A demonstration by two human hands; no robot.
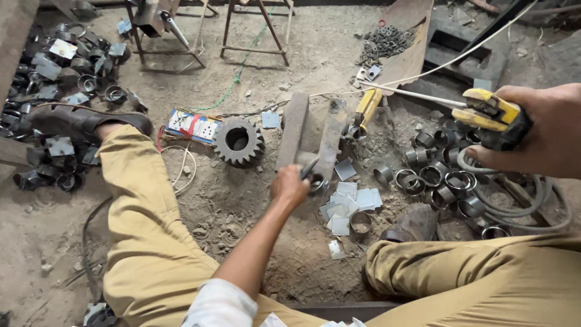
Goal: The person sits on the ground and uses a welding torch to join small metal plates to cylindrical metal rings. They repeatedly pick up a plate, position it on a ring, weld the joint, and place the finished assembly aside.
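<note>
My left hand point(289, 184) reaches down to the ground and grips a small dark metal tool point(308, 168) at a short metal ring point(317, 184), beside two upright steel bars point(295, 130). My right hand point(538, 134) is raised at the right and holds a yellow and black welding electrode holder point(490, 115), from which a thin white rod point(417, 95) points left. Square metal plates point(351, 200) lie just right of my left hand.
A heap of metal rings point(442, 175) lies at the right with a grey cable point(532, 209). A steel gear point(238, 142) and a socket box point(192, 125) sit on the dirt. More rings and plates point(60, 66) pile up at the left. My legs flank the spot.
</note>
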